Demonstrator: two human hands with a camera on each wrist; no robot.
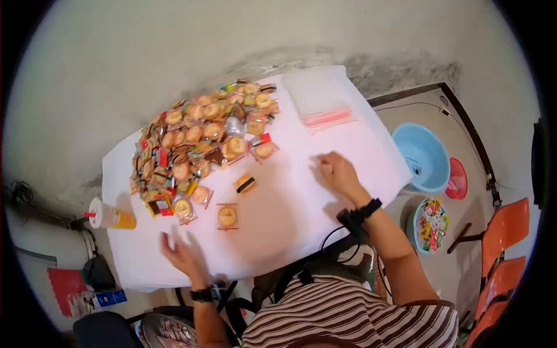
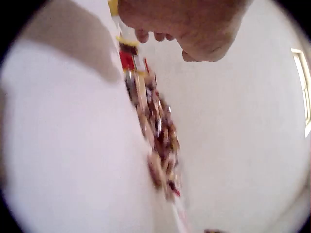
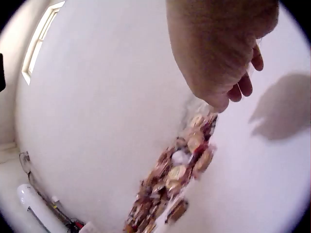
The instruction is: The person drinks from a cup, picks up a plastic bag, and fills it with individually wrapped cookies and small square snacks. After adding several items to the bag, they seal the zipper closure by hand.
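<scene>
A large pile of wrapped round cookies (image 1: pixel 194 133) covers the table's far left part. Nearer the person, a cookie in a clear wrapper (image 1: pixel 227 216) and a cookie with a dark band (image 1: pixel 245 183) lie apart from it. The left hand (image 1: pixel 183 258) is over the near left part of the table, fingers loosely spread, holding nothing visible. Over the right part is the right hand (image 1: pixel 341 176), its fingers loosely bent and no object seen in it. The left wrist view shows the left hand (image 2: pixel 187 24) at the top; the right wrist view shows the right hand (image 3: pixel 218 53) with fingers hanging.
Clear bags with pink edges (image 1: pixel 328 119) lie at the back right. A lidded drink cup (image 1: pixel 110 215) is at the left edge. Right of the table are a blue basin (image 1: pixel 426 153), a red basket (image 1: pixel 458 178), a tub of colourful packets (image 1: pixel 433 226) and orange chairs (image 1: pixel 505 232).
</scene>
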